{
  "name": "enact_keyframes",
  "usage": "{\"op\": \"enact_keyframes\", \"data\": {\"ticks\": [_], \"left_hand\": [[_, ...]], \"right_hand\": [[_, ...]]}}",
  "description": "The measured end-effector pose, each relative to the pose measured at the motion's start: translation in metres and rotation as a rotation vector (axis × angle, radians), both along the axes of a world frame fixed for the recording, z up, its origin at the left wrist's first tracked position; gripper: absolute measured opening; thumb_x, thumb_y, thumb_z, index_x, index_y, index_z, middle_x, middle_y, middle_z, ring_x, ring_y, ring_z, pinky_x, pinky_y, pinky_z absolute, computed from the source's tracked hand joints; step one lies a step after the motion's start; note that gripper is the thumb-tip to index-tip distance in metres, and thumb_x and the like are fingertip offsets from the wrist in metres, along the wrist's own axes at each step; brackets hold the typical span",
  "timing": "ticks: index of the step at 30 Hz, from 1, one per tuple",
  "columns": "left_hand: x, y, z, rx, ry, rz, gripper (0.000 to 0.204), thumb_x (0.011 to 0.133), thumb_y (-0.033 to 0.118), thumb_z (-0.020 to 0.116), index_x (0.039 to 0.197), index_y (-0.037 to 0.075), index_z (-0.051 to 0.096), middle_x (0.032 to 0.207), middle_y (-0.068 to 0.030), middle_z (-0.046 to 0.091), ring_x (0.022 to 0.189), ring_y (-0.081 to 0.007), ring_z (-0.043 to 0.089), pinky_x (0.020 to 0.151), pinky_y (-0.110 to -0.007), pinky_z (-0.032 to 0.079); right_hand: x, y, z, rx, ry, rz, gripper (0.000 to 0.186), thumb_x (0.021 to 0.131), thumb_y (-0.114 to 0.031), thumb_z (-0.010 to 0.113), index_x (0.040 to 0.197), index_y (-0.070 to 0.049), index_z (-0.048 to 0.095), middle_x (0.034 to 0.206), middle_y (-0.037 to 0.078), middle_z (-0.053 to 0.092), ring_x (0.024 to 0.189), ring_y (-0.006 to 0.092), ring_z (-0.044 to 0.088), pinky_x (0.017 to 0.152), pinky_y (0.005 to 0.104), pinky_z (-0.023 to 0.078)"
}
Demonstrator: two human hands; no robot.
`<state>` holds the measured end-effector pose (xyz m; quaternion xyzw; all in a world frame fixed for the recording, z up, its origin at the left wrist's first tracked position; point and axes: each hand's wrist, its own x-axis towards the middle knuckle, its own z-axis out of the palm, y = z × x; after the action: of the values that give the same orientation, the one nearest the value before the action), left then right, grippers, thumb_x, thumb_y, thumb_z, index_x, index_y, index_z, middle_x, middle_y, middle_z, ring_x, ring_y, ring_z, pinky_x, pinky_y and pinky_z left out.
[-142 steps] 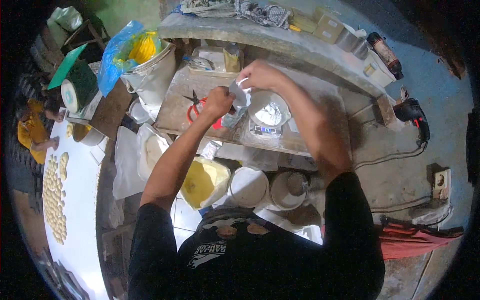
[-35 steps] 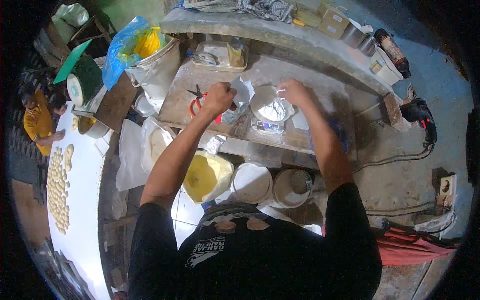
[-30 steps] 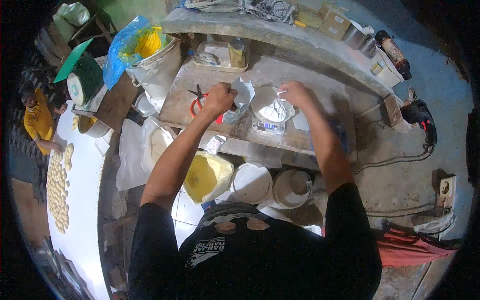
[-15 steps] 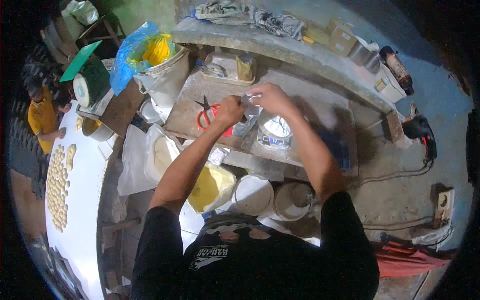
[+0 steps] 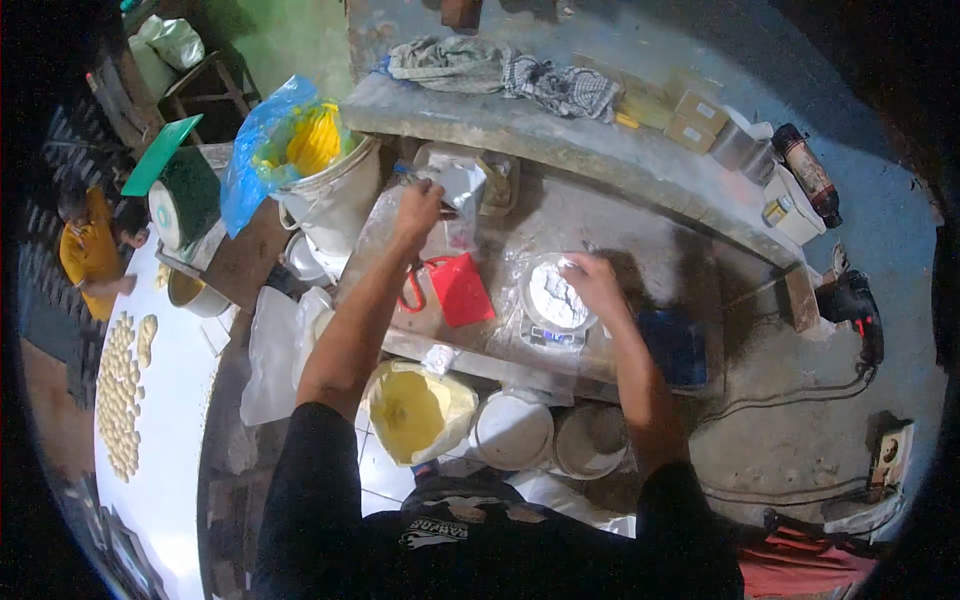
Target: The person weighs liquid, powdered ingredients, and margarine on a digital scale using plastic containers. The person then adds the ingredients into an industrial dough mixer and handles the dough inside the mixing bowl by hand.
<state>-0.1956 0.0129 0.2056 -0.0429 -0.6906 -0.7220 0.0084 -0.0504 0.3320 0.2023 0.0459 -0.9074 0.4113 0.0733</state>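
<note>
Now holding the silver pouch (image 5: pixel 462 187) in the left hand (image 5: pixel 425 200), swung away from the bowl (image 5: pixel 525 298) to the tray (image 5: pixel 497 210) near the bench's (image 5: pixel 650 235) far-left corner; resting the bowl on the scale (image 5: pixel 553 338) by the near edge; reaching the right hand (image 5: pixel 597 285) over the white powder (image 5: pixel 555 303), can't tell if gripping anything; probably switching from pouch to powder

Glare bleaches the white table (image 5: pixel 172 470) amid dim, fisheye-bent surroundings.

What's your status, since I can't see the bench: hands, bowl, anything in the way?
Left hand gripping silvery packet. Right hand over bowl of white powder, its grip unclear. Flat red item left of bowl, not covering it.
</note>
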Motion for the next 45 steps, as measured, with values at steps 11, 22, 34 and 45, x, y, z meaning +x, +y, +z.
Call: {"op": "enact_keyframes", "data": {"ticks": [11, 22, 34, 45], "left_hand": [[-0.022, 0.002, 0.024, -0.018, 0.060, -0.051, 0.027, 0.092, 0.011, 0.050, 0.106, -0.011, 0.055, 0.097, -0.0171, 0.062, 0.080, -0.0250, 0.065, 0.069, -0.038, 0.060], [0.083, 0.011, 0.070, -0.300, -0.016, -0.037, 0.026, 0.090, 0.012, 0.050, 0.102, -0.009, 0.060, 0.087, -0.0151, 0.066, 0.069, -0.0227, 0.069, 0.060, -0.031, 0.056], [0.108, 0.009, 0.004, -0.360, 0.120, -0.115, 0.020, 0.086, 0.009, 0.054, 0.088, -0.009, 0.062, 0.070, -0.0224, 0.065, 0.060, -0.0272, 0.069, 0.058, -0.037, 0.053], [0.133, 0.016, -0.013, -0.613, 0.385, -0.061, 0.020, 0.086, 0.013, 0.055, 0.085, -0.004, 0.065, 0.076, -0.0207, 0.068, 0.068, -0.0299, 0.069, 0.063, -0.039, 0.053]], "right_hand": [[0.015, 0.026, 0.015, -0.239, -0.067, -0.181, 0.027, 0.087, -0.018, 0.068, 0.106, 0.000, 0.067, 0.087, 0.007, 0.069, 0.080, 0.0115, 0.060, 0.071, 0.0270, 0.048], [-0.005, 0.020, -0.026, 0.275, -0.172, 0.149, 0.034, 0.084, -0.016, 0.068, 0.115, -0.003, 0.065, 0.107, 0.017, 0.068, 0.096, 0.0256, 0.066, 0.083, 0.0337, 0.051], [-0.017, -0.108, 0.088, 0.083, 0.109, 0.232, 0.022, 0.082, -0.017, 0.067, 0.100, -0.003, 0.069, 0.090, 0.018, 0.068, 0.084, 0.0303, 0.067, 0.076, 0.0373, 0.051], [-0.029, -0.147, 0.039, 0.722, -0.065, 0.520, 0.015, 0.070, 0.002, 0.059, 0.083, 0.007, 0.067, 0.090, 0.025, 0.067, 0.090, 0.0382, 0.066, 0.081, 0.0446, 0.053]]}}
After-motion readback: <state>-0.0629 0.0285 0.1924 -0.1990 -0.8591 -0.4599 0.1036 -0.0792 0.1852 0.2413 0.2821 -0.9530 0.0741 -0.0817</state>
